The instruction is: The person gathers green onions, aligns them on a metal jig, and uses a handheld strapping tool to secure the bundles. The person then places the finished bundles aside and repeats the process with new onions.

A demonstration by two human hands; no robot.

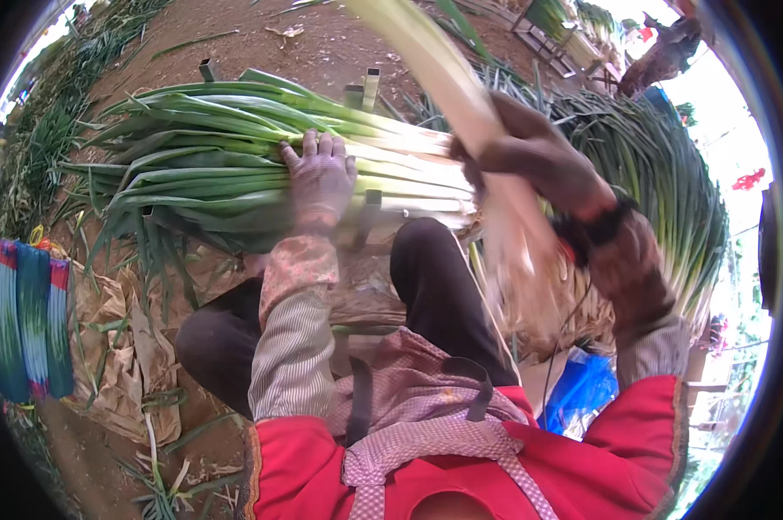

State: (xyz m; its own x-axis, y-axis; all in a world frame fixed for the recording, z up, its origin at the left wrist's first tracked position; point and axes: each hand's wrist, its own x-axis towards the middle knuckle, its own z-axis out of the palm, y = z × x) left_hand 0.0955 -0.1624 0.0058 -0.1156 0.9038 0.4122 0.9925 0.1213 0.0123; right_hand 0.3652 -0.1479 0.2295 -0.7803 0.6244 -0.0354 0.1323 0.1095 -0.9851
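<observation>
A thick pile of large green onions or leeks (235, 146) lies before me, green leaves to the left and white stems to the right. Flat on top of it rests my left hand (322, 170), fingers slightly apart, pressing where green turns pale. My right hand (537, 153), in a dark glove or covered in soil, is closed around a pale leek stalk (440, 68). That stalk is blurred and tilts up and left, past the top of the picture. Square metal posts (370, 90) of a rack stand along both sides of the pile.
At right is a big heap of leeks (645, 143), with stems and roots below. Blue-green tape or wrap bundles (30, 318) are at far left, near crumpled brown paper (125, 351). Blue plastic sheet (580, 390) lies by my right elbow. Cut leaves (47, 130) cover ground at upper left.
</observation>
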